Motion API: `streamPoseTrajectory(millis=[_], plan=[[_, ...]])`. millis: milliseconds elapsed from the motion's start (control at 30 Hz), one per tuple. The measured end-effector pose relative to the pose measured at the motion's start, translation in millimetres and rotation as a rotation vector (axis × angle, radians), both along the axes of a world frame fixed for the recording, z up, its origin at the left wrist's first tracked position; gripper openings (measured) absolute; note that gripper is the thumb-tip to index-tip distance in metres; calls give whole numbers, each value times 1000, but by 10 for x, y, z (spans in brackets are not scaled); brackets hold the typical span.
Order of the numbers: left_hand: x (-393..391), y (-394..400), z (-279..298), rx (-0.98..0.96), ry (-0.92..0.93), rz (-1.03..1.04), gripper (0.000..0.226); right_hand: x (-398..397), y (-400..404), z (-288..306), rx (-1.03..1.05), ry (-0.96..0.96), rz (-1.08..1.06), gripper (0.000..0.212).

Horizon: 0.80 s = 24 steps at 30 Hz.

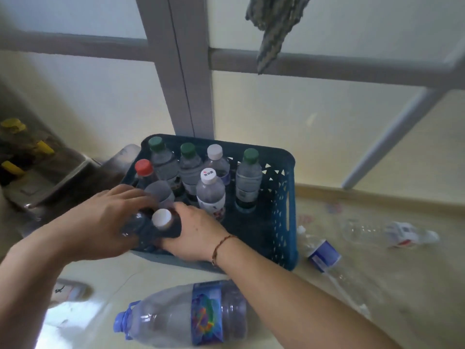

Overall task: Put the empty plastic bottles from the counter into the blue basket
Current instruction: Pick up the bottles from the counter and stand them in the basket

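Note:
The blue basket stands on the counter against the window frame, with several capped bottles upright inside. Over its near left corner my left hand and my right hand both grip a clear white-capped bottle, tilted with its cap toward me. On the counter lie a large blue-capped bottle in front, a clear bottle with a blue label at the right, and a clear bottle with a white and red label farther right.
A steel sink with yellow-capped items lies to the left of the basket. A grey cloth hangs above at the window. A small flat object rests at the near left of the counter.

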State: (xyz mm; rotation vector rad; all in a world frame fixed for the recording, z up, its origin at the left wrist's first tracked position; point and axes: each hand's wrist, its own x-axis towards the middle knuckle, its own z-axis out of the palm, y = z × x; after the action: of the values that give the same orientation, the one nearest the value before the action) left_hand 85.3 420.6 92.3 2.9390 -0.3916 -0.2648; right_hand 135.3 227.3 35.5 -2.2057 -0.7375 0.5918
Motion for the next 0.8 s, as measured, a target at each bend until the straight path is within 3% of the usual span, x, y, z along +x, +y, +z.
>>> streamPoseTrajectory(millis=[133,200,267,333,400,467,533,600,667,733,800], plan=[[-2,-762,65,-260,-512,-130,35,-116,-481,239,213,-219,-25,36],[-144,-1352,72,-523,-731,-184,23,-242,-1017,418,441,-378,-174,25],[-291,-1952,-50,-792,-803,-303,22,-350,-1675,424,612,-601,-420,9],[-418,-2519,-357,-959,-716,-428,17,-353,-2271,145,606,-649,-720,6],[-556,-3093,-796,-1119,-458,-292,19,-252,-2687,-341,277,-452,-884,13],[-643,-3584,-1101,-1306,-34,182,34,-208,-2959,-806,-232,-191,-692,53],[-598,-3980,-1421,-1394,267,616,38,-206,-3163,-1096,-462,-23,-497,76],[-443,-4077,-1649,-1508,410,905,46,-212,-3196,-1173,-494,-48,-449,74],[-173,-4180,-1760,-1515,425,1128,57,-216,-3265,-1203,-450,-111,-477,65],[-17,-4243,-1794,-1472,422,1136,60,-230,-3335,-1185,-304,-91,-571,63],[69,-4283,-1685,-1469,389,964,56,-279,-3397,-1130,-88,-5,-650,69]])
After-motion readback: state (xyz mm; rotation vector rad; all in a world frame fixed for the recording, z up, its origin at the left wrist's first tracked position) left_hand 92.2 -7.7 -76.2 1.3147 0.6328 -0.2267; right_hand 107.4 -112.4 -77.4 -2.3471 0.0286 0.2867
